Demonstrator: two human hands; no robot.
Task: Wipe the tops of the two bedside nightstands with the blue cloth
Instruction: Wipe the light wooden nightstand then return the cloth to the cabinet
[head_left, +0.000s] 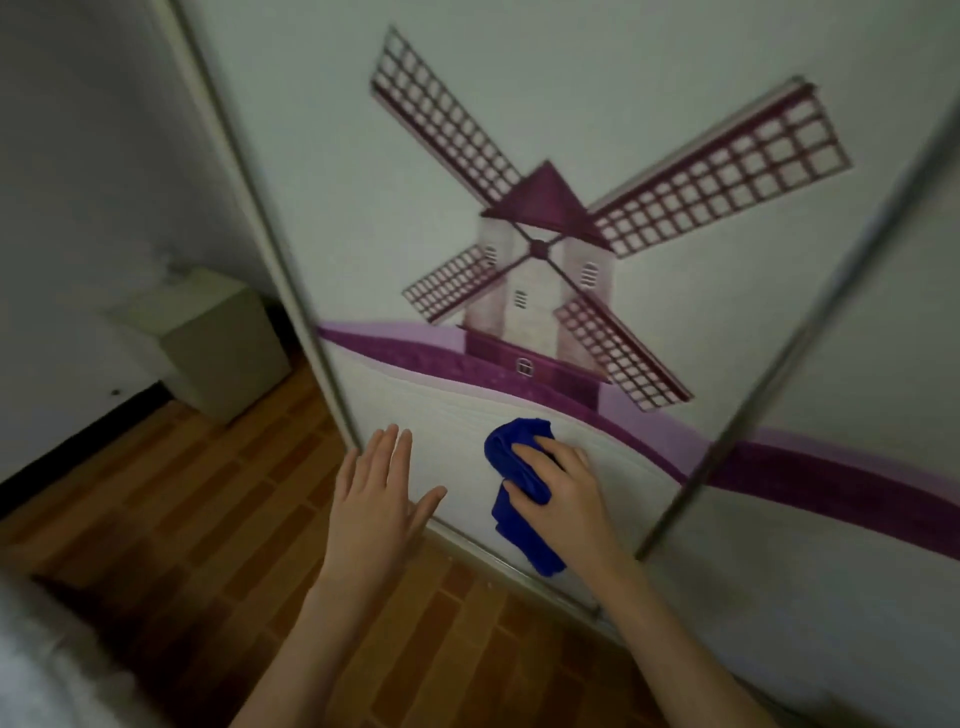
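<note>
My right hand is shut on the blue cloth, which is bunched in my fingers with one end hanging down in front of the wardrobe door. My left hand is held out flat with its fingers apart and holds nothing. One pale nightstand stands against the wall at the far left, a good way from both hands. Its top looks bare but is blurred. No second nightstand is in view.
A sliding wardrobe door with a purple windmill picture fills the view ahead, framed by metal rails. A wooden floor runs between the wardrobe and the nightstand. A pale bed edge shows at the bottom left.
</note>
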